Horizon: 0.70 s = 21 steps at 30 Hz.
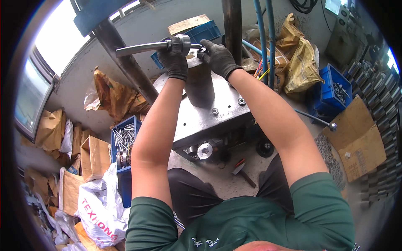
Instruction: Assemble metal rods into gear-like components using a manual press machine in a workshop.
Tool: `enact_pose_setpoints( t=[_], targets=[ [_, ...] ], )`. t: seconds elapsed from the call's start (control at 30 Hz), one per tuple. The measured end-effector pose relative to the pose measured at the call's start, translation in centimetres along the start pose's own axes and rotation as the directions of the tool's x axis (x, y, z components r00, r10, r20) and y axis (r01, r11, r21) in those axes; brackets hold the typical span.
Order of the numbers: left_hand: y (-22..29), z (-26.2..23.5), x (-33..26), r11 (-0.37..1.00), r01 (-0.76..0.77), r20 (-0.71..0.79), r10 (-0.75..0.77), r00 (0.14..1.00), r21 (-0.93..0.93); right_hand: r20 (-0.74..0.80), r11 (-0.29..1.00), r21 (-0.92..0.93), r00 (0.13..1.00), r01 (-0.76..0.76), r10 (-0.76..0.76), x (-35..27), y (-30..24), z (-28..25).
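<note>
On top of the grey steel machine block (217,108), the left hand (173,58) clenches the metal lever handle (142,47); the right hand (220,56) pinches the small fitting (201,49). A slipping lever could likely trap those fingertips.

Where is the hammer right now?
In the head view, the hammer lies on the floor at lower centre, just right of the person's dark-trousered lap, below the grey metal machine and left of the small black wheel.

Blue crate (333,85) of bolts, flattened cardboard (356,140), white sack (100,209).
</note>
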<state>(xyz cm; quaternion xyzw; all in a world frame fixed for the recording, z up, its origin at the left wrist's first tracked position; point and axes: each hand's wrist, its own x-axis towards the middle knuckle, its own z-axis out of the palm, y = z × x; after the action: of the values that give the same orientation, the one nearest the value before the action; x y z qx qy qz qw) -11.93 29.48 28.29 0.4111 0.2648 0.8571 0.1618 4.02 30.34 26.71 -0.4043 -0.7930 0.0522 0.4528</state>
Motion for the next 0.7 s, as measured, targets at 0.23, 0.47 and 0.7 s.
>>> enact_pose_setpoints(
  t=[0.23, 0.47, 0.7],
  targets=[
    [0.3, -0.4, 0.3, 1.000, -0.020, 0.054, 0.021, 0.998, -0.012, 0.094, 0.999, -0.052, 0.995, -0.016, 0.021, 0.6, -1.4, -0.7],
    [0.8, -1.0, 0.3, 0.993, -0.008, 0.048, 0.014, 0.999, -0.120, 0.112, 0.998, -0.060, 0.993, -0.036, 0.043, 0.8, -2.2, -0.5],
    [1.4, 0.5, 3.0, 0.990, 0.079, 0.198, -0.101, 0.975, 0.119, 0.231, 0.984, -0.076, 0.963, 0.161, -0.140, -0.3, 0.3, -4.0]
  ],
)
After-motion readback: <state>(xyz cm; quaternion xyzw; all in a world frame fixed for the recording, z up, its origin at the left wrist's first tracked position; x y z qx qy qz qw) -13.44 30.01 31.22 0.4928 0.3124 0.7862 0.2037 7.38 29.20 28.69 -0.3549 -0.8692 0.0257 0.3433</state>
